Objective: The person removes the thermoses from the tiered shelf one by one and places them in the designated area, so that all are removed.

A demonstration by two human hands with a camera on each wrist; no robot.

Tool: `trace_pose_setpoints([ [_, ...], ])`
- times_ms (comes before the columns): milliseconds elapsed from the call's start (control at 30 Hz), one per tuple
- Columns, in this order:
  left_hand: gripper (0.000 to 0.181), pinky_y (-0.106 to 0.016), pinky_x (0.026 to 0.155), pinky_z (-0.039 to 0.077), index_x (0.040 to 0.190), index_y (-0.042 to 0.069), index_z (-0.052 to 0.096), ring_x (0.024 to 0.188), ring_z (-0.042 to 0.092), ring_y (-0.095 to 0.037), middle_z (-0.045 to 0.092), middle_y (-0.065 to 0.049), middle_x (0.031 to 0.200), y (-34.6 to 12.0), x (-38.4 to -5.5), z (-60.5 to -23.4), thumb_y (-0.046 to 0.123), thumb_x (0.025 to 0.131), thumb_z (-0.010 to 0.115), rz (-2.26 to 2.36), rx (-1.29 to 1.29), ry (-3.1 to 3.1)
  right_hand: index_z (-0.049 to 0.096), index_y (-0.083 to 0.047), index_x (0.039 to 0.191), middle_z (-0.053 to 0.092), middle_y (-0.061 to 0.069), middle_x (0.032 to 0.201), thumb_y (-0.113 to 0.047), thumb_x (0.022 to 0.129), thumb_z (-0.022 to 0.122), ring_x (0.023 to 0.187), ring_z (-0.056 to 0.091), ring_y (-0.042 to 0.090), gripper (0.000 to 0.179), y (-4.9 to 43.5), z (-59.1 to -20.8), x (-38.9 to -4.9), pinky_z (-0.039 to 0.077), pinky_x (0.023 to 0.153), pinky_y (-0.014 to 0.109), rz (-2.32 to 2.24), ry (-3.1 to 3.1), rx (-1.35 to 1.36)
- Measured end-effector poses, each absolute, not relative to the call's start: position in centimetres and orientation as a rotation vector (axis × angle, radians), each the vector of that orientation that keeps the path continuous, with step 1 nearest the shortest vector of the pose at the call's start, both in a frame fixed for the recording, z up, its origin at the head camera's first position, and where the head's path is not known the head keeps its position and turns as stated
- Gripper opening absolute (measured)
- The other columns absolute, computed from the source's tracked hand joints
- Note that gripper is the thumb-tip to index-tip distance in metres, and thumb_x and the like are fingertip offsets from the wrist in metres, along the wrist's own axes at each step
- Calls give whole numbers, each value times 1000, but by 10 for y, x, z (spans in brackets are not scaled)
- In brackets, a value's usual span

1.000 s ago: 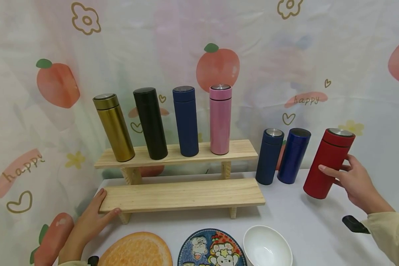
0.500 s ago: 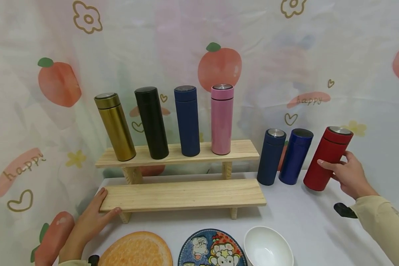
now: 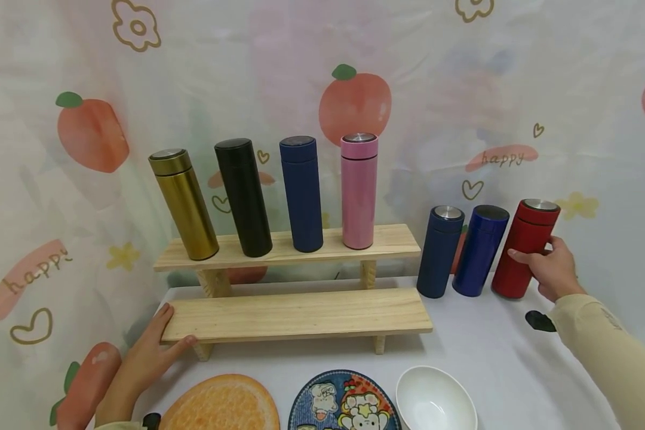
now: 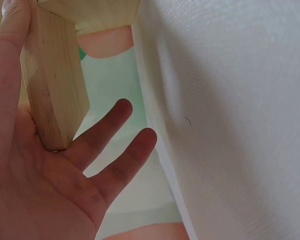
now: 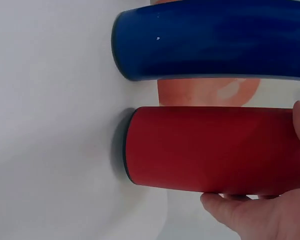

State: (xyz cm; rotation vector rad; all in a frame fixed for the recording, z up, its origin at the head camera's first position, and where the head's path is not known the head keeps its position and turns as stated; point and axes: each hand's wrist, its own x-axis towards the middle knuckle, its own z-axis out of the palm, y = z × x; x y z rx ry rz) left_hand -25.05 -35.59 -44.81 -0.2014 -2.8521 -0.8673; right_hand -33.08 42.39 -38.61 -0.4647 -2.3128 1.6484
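While the right hand (image 3: 558, 269) grips the red flask (image 3: 529, 233) at mid-right of the frame, the left hand (image 3: 147, 355) rests against the wooden shelf (image 3: 301, 313), fingers straight. I'd guess the flask is stiff, fairly weighty, best held mid-body; the blue flask (image 3: 481, 251) stands close beside, tabletop (image 3: 489, 352) stretching in front.

red bottle (image 3: 527, 235), silver-topped, upright in right hand (image 3: 556, 269), beside blue bottle (image 3: 481, 251); two-tier wooden shelf (image 3: 295, 316), lower board's end in left hand (image 3: 142, 358).
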Motion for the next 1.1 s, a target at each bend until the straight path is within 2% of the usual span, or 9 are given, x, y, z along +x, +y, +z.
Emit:
trace_pose_setpoints([
  [333, 102, -76, 112, 29, 167, -9, 21, 153, 23, -59, 17, -33, 172, -356, -251, -450, 47, 100, 74, -857, -217, -2844, -2, 3, 168, 13, 33, 173, -28, 107, 65, 153, 25, 56, 96, 427, -393, -340, 27, 120, 68, 1643, -2296, -514],
  [600, 102, -76, 112, 28, 167, -8, 19, 153, 22, -59, 15, -31, 173, -358, -250, -450, 47, 101, 73, -870, -201, -2849, -7, 0, 168, 2, 33, 174, -32, 107, 65, 155, 15, 59, 100, 429, -402, -345, 23, 116, 77, 1669, -2295, -474],
  [933, 103, -76, 112, 27, 167, -9, 19, 153, 21, -59, 15, -33, 172, -358, -250, -448, 49, 101, 73, -859, -189, -2865, -10, 5, 166, 1, 35, 173, -35, 109, 60, 155, 14, 60, 98, 425, -400, -339, 20, 114, 81, 1701, -2310, -455],
  [1100, 104, -76, 113, 27, 167, -9, 19, 153, 21, -59, 16, -33, 172, -357, -250, -447, 50, 101, 73, -862, -178, -2872, -15, 5, 165, 0, 33, 174, -35, 110, 56, 157, 12, 56, 99, 417, -386, -336, 17, 121, 72, 1745, -2272, -444],
])
